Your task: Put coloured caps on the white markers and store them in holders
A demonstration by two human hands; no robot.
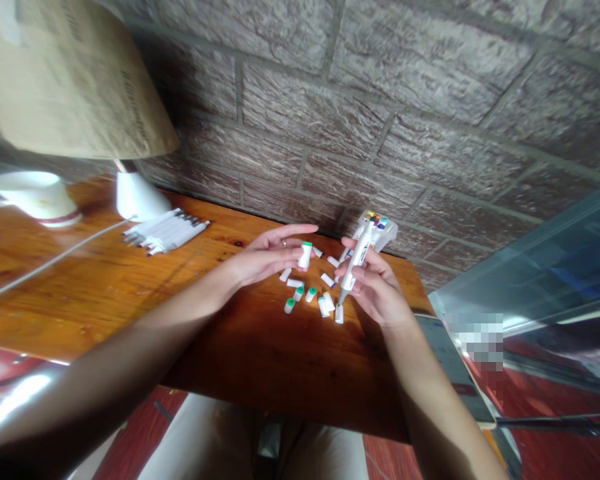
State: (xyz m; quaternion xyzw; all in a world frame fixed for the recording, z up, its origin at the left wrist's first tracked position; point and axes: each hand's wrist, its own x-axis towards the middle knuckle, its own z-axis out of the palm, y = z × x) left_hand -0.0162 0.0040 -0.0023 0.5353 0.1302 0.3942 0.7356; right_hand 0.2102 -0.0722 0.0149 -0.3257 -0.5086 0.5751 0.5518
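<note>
Between the thumb and fingers of my left hand (270, 253) is a white marker cap with a green end (305, 253), held above the table. My right hand (377, 283) grips a white marker (356, 263) that slants with its grey uncapped end downward. Below the hands, several loose white caps lie scattered, among them a green-ended cap (311, 294) and a cap under the marker's lower end (339, 313). I cannot tell whether the marker touches that cap. A clear case (387, 231) with colourful marker ends stands behind my right hand, partly hidden by it.
A wooden table (260, 353) meets a stone-block wall (280, 113). To the left lie a row of white markers (167, 232), a lamp (139, 193) with a paper shade, its cord and a white cup (35, 197). A tablet-like device (447, 360) sits at the right edge.
</note>
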